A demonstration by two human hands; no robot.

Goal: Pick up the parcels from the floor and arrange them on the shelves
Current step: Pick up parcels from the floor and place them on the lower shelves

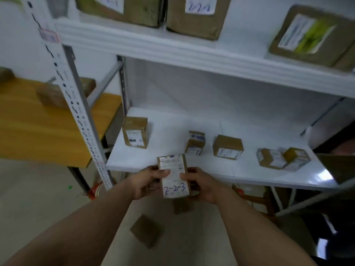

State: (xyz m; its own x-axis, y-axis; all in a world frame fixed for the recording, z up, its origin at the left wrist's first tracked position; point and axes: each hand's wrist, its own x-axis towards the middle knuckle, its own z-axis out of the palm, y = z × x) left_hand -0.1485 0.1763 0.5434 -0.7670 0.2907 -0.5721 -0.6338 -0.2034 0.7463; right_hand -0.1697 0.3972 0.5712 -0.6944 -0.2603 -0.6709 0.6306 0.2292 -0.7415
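A small brown parcel (173, 175) with a white label marked "2-2-3" is held in front of the white lower shelf (221, 172). My left hand (148, 182) grips its left side with the thumb across the label. My right hand (198, 184) grips its right side. Several small brown parcels stand on the lower shelf, among them one at the left (135, 132) and one in the middle (227, 146). Two brown parcels lie on the floor below my hands, one nearer (147, 231) and one just under the held parcel (180, 206).
The upper shelf (172, 47) carries larger brown parcels (197, 16). A perforated white upright (76, 104) stands at the left. A yellow table (48, 123) with boxes lies further left. A dark object (334, 231) sits at the lower right.
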